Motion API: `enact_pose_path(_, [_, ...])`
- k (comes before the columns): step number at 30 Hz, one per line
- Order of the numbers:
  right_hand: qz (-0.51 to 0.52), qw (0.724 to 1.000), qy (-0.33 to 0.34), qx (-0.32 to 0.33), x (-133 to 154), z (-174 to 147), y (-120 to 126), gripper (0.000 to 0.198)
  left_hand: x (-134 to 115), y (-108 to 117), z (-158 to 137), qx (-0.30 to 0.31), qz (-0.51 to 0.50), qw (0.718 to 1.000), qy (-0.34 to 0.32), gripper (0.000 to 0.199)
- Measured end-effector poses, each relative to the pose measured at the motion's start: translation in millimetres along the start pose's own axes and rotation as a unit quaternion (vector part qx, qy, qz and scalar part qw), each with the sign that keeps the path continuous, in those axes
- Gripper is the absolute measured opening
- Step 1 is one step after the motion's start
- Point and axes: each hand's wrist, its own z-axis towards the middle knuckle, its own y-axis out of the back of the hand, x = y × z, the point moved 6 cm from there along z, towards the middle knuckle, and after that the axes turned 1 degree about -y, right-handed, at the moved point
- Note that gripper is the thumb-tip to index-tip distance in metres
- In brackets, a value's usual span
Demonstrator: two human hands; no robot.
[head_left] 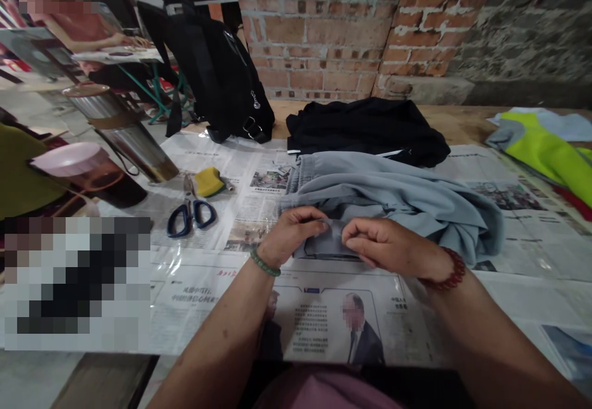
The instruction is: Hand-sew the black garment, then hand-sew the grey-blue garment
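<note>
Head view showed me, from my distant seat, first the newspaper which covered the table, with two bare forearms reaching over it, a green bracelet at one wrist and a red bracelet at the other. Just beyond the wrists, a small piece of grey cloth was between the two hands, at the near side of a crumpled grey garment; whether it was a part of this garment, I could not tell. I judged that the step in hand was fine fingertip work at the cloth's edge, and that the next move called for a steady left side, a little tension, and small, exact movement from the right. As for the grip, the left hand pinched the cloth between thumb and forefinger, with almost no opening. The right hand had its fingers curled in and the thumb pressed near the forefinger; it seemed to grasp the other side of the same cloth, but anything as thin as a needle was too small for me to confirm. To the left, scissors lay just beside a yellow object. Behind the garment was dark clothing, then a black backpack, and farthest, a brick wall and another person sitting at a separate table.
</note>
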Motion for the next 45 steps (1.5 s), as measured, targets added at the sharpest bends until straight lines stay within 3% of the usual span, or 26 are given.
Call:
enact_pose_path(5, [-0.059,0.995,0.002,-0.077,-2,-3,5,0.011,-7,-2,-2,0.003,0.019,1.0,-0.022,0.009])
enact_pose_path(9, [-0.02,0.996,-0.045,-0.072,-11,-5,-3,0.015,-9,-3,-4,0.007,0.038,0.998,-0.04,0.01])
enact_pose_path(18, [0.004,0.994,-0.06,-0.097,-20,1,-10,0.016,-7,-2,-6,0.003,0.058,0.995,-0.084,0.012])
enact_pose_path(27, [0.022,0.99,-0.015,-0.138,-24,11,-15,0.016,-26,-13,-14,0.007,0.213,0.943,-0.257,0.011])
enact_pose_path(30, [0.034,0.987,-0.019,-0.154,-25,14,-16,0.014,-28,-18,-17,0.032,0.222,0.934,-0.279,0.011])
enact_pose_path(33, [0.053,0.991,-0.028,-0.122,-24,11,-15,0.005,-28,-19,-17,0.027,0.22,0.932,-0.286,0.012])
enact_pose_path(36, [0.037,0.997,-0.055,-0.047,-25,1,-8,0.009,-26,-19,-16,0.006,0.226,0.929,-0.293,0.02])
enact_pose_path(38, [0.035,0.997,-0.065,-0.032,-28,-7,5,0.016,-25,-19,-15,0.003,0.229,0.927,-0.298,0.022])
enact_pose_path(40, [0.043,0.993,-0.04,-0.099,-31,-12,27,0.022,-25,-20,-14,0.007,0.225,0.926,-0.302,0.022])
enact_pose_path(43, [0.01,0.962,0.043,-0.27,-30,-13,54,0.02,-27,-23,-13,0.02,0.214,0.923,-0.319,0.022])
enact_pose_path(45, [-0.03,0.952,0.09,-0.292,-26,-6,52,0.017,-29,-25,-14,0.026,0.209,0.919,-0.333,0.022])
